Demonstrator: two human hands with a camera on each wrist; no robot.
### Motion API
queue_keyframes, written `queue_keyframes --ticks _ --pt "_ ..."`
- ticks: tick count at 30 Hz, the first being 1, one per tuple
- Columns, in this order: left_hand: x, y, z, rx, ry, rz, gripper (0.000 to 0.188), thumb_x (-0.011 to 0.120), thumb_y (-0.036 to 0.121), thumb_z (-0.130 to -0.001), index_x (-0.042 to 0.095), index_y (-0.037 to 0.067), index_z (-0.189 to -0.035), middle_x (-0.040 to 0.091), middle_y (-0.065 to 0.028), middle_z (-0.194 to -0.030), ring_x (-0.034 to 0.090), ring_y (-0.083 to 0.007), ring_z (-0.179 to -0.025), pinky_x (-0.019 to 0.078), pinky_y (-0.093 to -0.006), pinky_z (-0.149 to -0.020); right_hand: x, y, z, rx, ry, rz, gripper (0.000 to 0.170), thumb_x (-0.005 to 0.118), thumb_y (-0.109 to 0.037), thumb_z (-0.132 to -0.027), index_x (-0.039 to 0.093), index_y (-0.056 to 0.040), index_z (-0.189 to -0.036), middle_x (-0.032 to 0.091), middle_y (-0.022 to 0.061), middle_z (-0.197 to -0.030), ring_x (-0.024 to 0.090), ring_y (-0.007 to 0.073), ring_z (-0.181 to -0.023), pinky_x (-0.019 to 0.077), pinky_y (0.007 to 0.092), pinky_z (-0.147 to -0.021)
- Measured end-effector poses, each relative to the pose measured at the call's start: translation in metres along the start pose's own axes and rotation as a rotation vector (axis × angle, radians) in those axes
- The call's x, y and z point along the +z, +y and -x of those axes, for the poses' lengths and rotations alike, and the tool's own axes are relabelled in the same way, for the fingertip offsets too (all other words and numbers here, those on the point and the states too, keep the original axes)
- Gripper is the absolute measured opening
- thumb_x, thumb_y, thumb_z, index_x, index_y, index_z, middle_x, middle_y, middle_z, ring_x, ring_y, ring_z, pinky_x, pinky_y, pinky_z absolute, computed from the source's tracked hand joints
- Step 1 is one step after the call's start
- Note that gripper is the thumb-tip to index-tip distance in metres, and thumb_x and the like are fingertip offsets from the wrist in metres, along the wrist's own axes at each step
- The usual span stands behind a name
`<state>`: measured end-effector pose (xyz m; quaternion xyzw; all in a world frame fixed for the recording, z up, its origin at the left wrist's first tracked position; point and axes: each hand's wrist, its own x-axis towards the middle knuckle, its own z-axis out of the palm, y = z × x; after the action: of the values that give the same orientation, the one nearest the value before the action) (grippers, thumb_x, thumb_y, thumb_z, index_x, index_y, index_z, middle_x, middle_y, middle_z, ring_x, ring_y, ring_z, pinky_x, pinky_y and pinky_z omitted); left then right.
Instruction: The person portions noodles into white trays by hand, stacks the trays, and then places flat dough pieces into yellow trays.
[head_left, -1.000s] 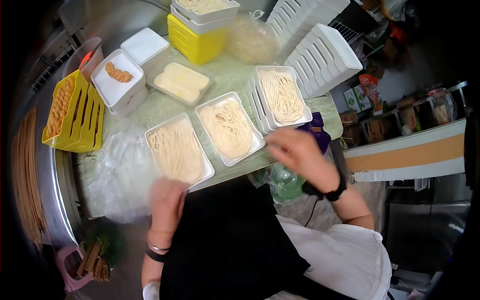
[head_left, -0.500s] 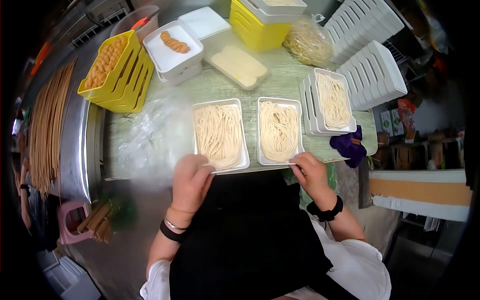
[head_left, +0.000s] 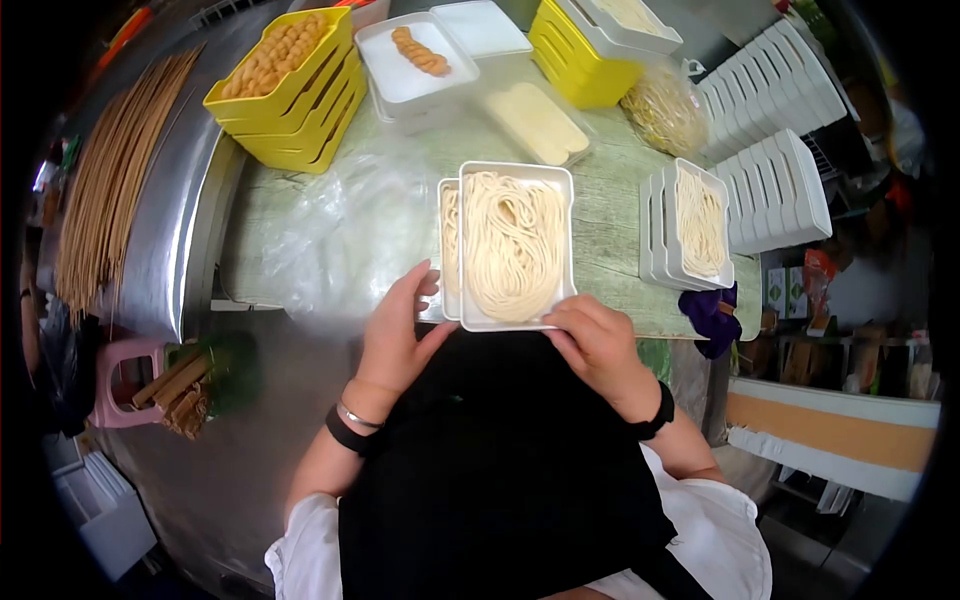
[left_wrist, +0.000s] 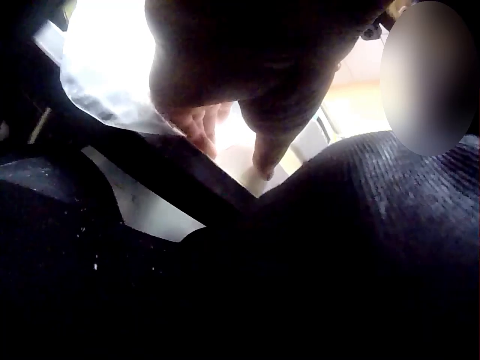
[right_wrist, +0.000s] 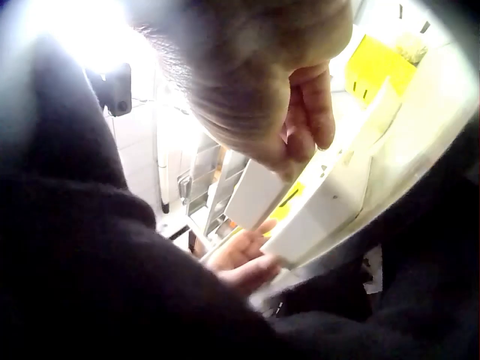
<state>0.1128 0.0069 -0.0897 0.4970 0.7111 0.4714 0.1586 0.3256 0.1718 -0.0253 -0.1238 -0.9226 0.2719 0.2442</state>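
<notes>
Pale-green wood-grain table [head_left: 610,235]: white rectangular noodle tray [head_left: 500,325] at front edge
Right hand [head_left: 602,352]: pinches its near corner
Left hand [head_left: 396,338]: fingers parted beside white lower tray [head_left: 451,308]
Grey floor [head_left: 285,430]: pink plastic stool [head_left: 130,412]

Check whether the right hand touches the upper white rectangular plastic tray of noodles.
Touching. The head view shows the right hand pinching the near right corner of the upper white rectangular plastic tray.
</notes>
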Motion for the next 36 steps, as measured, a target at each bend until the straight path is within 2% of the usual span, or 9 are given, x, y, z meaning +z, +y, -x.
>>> queue_keyframes --ticks 4,13,19,22,25,28,29,32,36 --pt "-0.002 -0.005 0.002 0.000 0.001 0.012 0.078 0.082 0.002 -0.073 0.043 0.004 -0.141 0.062 -0.0122 -0.124 0.065 -0.0235 -0.105 0.0538 -0.0319 -0.085 0.018 0.003 -0.010 -0.006 -0.012 -0.018 0.016 0.073 -0.001 -0.079 0.064 -0.0050 -0.093 0.064 0.0094 -0.087 0.064 0.0292 -0.073 0.0515 0.0354 -0.062" --pt "-0.004 -0.005 0.000 0.030 0.018 0.019 0.066 0.083 0.004 -0.072 0.052 0.004 -0.131 0.062 -0.0110 -0.118 0.066 -0.0235 -0.101 0.0548 -0.0318 -0.081 0.017 0.004 -0.011 0.110 -0.090 -0.068 0.013 0.073 -0.003 -0.080 0.065 -0.0047 -0.090 0.064 0.0092 -0.087 0.064 0.0286 -0.074 0.0514 0.0344 -0.063" --pt "-0.003 -0.006 -0.001 0.059 0.013 -0.033 0.067 0.083 0.006 -0.072 0.052 0.004 -0.131 0.062 -0.0115 -0.118 0.065 -0.0236 -0.101 0.0547 -0.0316 -0.081 0.018 0.008 -0.018 0.075 -0.119 -0.099 0.014 0.073 -0.002 -0.080 0.065 -0.0049 -0.091 0.064 0.0098 -0.087 0.065 0.0285 -0.077 0.0522 0.0342 -0.065" --pt "-0.009 0.000 -0.002 0.030 -0.032 -0.006 0.068 0.084 0.007 -0.072 0.051 0.004 -0.132 0.061 -0.0117 -0.119 0.065 -0.0237 -0.102 0.0544 -0.0322 -0.082 0.016 0.012 -0.015 0.029 -0.124 -0.061 0.018 0.074 -0.003 -0.080 0.067 -0.0055 -0.096 0.063 0.0098 -0.096 0.064 0.0258 -0.075 0.0513 0.0328 -0.064" --pt "-0.015 0.004 -0.004 -0.034 -0.079 0.083 0.068 0.082 0.007 -0.076 0.050 0.003 -0.136 0.061 -0.0111 -0.123 0.063 -0.0219 -0.104 0.0536 -0.0323 -0.085 0.000 -0.006 -0.014 0.158 0.034 -0.082 0.024 0.073 -0.006 -0.082 0.066 -0.0051 -0.106 0.061 0.0102 -0.105 0.061 0.0219 -0.074 0.0499 0.0303 -0.065" --pt "-0.014 -0.004 -0.008 -0.152 -0.131 0.268 0.064 0.078 0.016 -0.083 0.047 0.002 -0.137 0.058 -0.0142 -0.126 0.061 -0.0251 -0.108 0.0533 -0.0342 -0.086 0.005 0.018 -0.018 0.375 0.153 -0.207 0.028 0.070 -0.011 -0.087 0.064 -0.0030 -0.113 0.059 0.0108 -0.110 0.059 0.0182 -0.075 0.0486 0.0283 -0.068" --pt "-0.016 -0.002 -0.012 -0.265 -0.171 0.408 0.059 0.070 0.022 -0.092 0.044 0.000 -0.140 0.058 -0.0140 -0.130 0.062 -0.0214 -0.106 0.0527 -0.0322 -0.087 0.011 0.031 -0.016 0.522 0.076 -0.311 0.031 0.065 -0.017 -0.093 0.061 0.0007 -0.119 0.062 0.0098 -0.108 0.060 0.0160 -0.081 0.0490 0.0274 -0.074" --pt "-0.022 0.000 -0.028 -0.473 -0.192 0.611 0.056 0.062 0.028 -0.097 0.043 -0.002 -0.140 0.059 -0.0154 -0.131 0.062 -0.0194 -0.105 0.0523 -0.0313 -0.088 0.029 0.045 -0.021 0.633 0.026 -0.605 0.036 0.062 -0.020 -0.097 0.059 0.0040 -0.123 0.065 0.0082 -0.107 0.061 0.0137 -0.086 0.0494 0.0258 -0.077" --pt "-0.022 -0.002 -0.036 -0.533 -0.256 0.544 0.052 0.061 0.026 -0.098 0.047 -0.004 -0.138 0.059 -0.0139 -0.131 0.059 -0.0198 -0.114 0.0482 -0.0317 -0.096 0.021 0.044 -0.039 0.905 -0.035 -0.812 0.047 0.064 -0.031 -0.095 0.060 0.0047 -0.124 0.068 0.0078 -0.104 0.061 0.0130 -0.087 0.0502 0.0253 -0.076"
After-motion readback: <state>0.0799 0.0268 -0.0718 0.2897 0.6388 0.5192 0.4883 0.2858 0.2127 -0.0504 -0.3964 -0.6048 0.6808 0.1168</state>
